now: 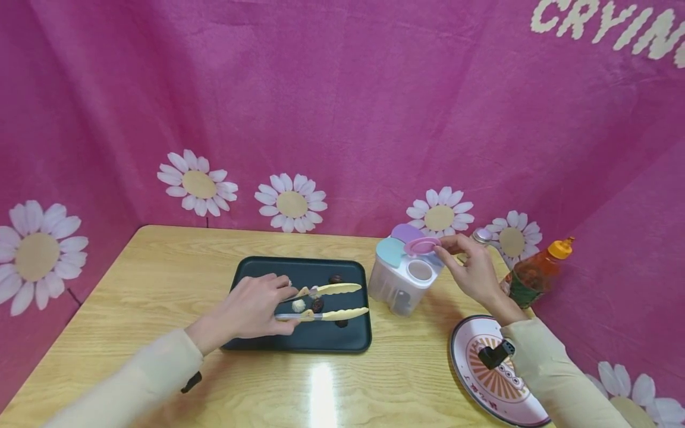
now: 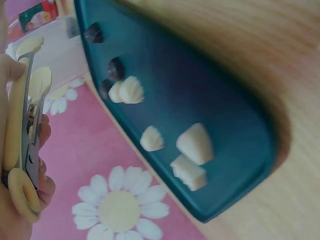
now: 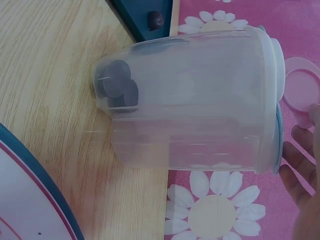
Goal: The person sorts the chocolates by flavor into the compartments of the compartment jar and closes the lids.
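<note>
My left hand [image 1: 257,306] grips cream-tipped tongs [image 1: 345,313], whose arms stand apart above a dark tray [image 1: 342,340]. Several pale pieces lie on this tray, among them a ridged one [image 2: 131,90], along with small dark brown pieces [image 2: 94,33]. To the right of the tray stands a clear container [image 1: 384,284] with a white top and coloured flip lids. My right hand [image 1: 473,274] pinches its raised pink lid [image 1: 421,245] beside a round opening [image 1: 420,270]. Through the container wall, dark pieces [image 3: 119,82] show at the bottom of one compartment.
A patterned plate [image 1: 461,362] lies at the right, partly under my right forearm. Behind that arm stand a red sauce bottle [image 1: 535,273] with a yellow cap and a small capped jar [image 1: 483,235]. A pink flowered cloth [image 1: 342,119] hangs behind the wooden table [image 1: 160,267].
</note>
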{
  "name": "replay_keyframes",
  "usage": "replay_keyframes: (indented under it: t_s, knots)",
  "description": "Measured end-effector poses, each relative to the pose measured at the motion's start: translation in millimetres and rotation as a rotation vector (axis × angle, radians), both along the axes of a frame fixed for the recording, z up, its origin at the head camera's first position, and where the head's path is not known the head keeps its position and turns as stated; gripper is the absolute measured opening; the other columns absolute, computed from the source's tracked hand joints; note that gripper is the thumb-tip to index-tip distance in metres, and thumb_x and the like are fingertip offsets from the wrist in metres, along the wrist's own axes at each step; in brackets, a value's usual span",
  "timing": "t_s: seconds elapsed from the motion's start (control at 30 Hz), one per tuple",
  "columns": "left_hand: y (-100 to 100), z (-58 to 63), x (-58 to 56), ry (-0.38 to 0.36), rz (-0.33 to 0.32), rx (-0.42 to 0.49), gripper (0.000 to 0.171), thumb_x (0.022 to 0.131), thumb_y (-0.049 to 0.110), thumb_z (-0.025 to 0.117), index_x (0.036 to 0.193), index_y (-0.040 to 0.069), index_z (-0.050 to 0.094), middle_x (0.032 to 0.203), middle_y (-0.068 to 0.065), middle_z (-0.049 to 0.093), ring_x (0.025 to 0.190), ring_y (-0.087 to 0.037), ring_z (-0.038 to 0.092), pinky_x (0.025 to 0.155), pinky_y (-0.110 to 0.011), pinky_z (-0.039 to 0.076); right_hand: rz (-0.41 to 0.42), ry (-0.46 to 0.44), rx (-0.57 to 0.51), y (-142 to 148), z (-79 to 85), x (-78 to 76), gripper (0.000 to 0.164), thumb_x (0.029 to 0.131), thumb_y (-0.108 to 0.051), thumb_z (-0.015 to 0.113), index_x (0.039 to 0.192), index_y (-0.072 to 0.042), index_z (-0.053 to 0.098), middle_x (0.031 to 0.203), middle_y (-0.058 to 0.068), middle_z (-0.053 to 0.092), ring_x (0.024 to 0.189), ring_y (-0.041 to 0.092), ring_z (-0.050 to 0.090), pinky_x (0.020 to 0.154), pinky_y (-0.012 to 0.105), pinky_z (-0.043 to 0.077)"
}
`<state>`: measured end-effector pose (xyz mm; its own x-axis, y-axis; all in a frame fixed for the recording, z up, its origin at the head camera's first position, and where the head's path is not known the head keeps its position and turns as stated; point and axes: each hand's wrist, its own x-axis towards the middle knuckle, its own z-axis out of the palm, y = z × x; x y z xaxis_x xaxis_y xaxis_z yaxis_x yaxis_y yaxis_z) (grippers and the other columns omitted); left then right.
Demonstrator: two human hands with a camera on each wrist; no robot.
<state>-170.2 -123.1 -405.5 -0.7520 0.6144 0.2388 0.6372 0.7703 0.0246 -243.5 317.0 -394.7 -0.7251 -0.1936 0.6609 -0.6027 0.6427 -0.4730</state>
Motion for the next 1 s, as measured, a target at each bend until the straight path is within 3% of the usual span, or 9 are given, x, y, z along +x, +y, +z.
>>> replay_keyframes:
  t_s: [0.27,0.43,0.73,1.0]
  knots:
    - [-6.1,-19.5,2.3,-0.050,0.025,-0.009,0.051,0.083,0.055,0.081,0.114,0.015,0.081,0.109,-0.005,0.076,0.079,-0.012,0.060,0.057,-0.019,0.041,-0.011,-0.017,0.005,-0.4,0.3,1.2,0.012,0.090,0.003,0.078,0.102,-0.001,0.075,0.091,0.013,0.077,0.085,-0.013,0.059,0.075,0.015,0.052]
    - [-8.7,-29.1,3.6,-0.061,0.020,-0.030,0.051,0.084,0.057,0.079,0.114,0.016,0.081,0.099,0.000,0.073,0.074,-0.009,0.052,0.058,-0.020,0.040,-0.011,-0.016,0.006,-0.2,0.2,1.5,0.012,0.090,0.003,0.078,0.101,0.000,0.075,0.091,0.014,0.077,0.084,-0.014,0.058,0.076,0.013,0.051]
    - [-14.3,-36.4,5.2,-0.103,0.044,-0.044,0.050,0.084,0.057,0.079,0.113,0.016,0.081,0.093,0.002,0.070,0.071,-0.009,0.050,0.055,-0.019,0.035,0.004,-0.001,0.005,-0.3,-0.6,1.0,0.013,0.090,0.005,0.077,0.102,0.001,0.075,0.091,0.014,0.077,0.085,-0.014,0.059,0.077,0.007,0.049]
    - [-17.5,-41.8,5.3,-0.085,0.007,-0.054,0.043,0.087,0.055,0.076,0.108,0.018,0.082,0.084,0.005,0.065,0.068,-0.007,0.044,0.054,-0.020,0.030,0.005,0.003,0.005,-0.8,0.1,2.1,0.015,0.090,0.006,0.077,0.103,-0.001,0.075,0.092,0.013,0.077,0.085,-0.013,0.059,0.078,0.006,0.049]
